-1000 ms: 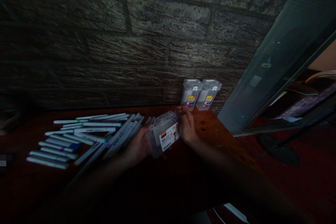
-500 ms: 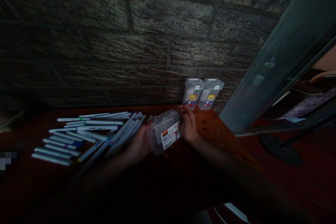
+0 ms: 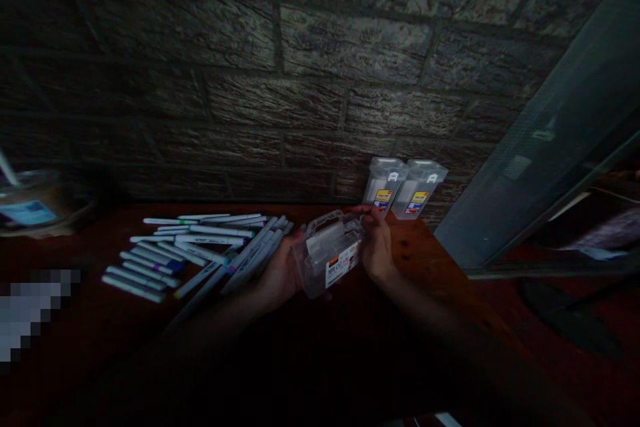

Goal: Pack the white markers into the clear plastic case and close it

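Gripping the case [image 3: 320, 263] over the surface [image 3: 427, 260], I have my left hand [image 3: 280, 280] wrapped round its left end; my right hand [image 3: 377, 247] bends at its right end, but I cannot tell whether it pinches. Markers [image 3: 213, 239] lie piled just left, and two boxes [image 3: 383, 180] stand upright beyond my right hand, by the wall [image 3: 313, 103].
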Tool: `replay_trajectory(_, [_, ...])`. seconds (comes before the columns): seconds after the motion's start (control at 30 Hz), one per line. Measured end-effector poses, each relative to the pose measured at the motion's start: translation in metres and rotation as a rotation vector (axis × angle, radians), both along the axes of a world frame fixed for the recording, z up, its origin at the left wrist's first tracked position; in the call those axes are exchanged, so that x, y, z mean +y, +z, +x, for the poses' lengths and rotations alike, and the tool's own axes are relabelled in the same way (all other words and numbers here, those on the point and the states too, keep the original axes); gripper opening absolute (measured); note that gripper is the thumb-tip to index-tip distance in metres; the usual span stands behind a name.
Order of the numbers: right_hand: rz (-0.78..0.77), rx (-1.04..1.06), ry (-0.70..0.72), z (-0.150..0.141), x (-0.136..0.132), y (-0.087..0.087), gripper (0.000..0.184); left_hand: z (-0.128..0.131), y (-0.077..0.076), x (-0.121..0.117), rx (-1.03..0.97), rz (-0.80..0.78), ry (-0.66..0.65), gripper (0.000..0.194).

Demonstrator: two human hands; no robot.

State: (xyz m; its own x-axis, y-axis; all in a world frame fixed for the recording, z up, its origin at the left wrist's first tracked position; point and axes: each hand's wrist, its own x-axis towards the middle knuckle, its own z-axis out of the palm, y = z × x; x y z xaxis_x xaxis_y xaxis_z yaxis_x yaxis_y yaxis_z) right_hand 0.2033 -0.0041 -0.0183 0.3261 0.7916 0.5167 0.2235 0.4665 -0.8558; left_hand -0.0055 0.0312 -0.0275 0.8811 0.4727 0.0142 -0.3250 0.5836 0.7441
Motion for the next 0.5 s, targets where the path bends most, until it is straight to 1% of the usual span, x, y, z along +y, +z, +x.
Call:
replay_trajectory(0.13, [0.038, 0.088, 0.021, -0.004, 0.0, 0.003, 0.025, 0.001, -0.002, 0.002, -0.052, 0.015, -0.007, 0.069])
replay_trajectory(0.23, [0.043, 0.115, 0.033, -0.006, 0.0, 0.005, 0.025, 0.001, 0.0, 0.001, -0.063, 0.019, 0.038, 0.066])
replay_trajectory(0.33, [0.042, 0.121, 0.025, -0.007, -0.002, 0.008, 0.024, 0.0, 0.002, 0.0, -0.042, 0.019, 0.069, 0.067])
replay_trajectory(0.4, [0.039, 0.116, 0.004, -0.007, -0.003, 0.01, 0.026, -0.001, 0.004, 0.0, -0.036, 0.013, 0.087, 0.069])
replay_trajectory(0.5, [0.03, 0.107, -0.03, -0.006, -0.004, 0.011, 0.036, -0.001, 0.006, 0.001, -0.057, -0.007, 0.148, 0.067])
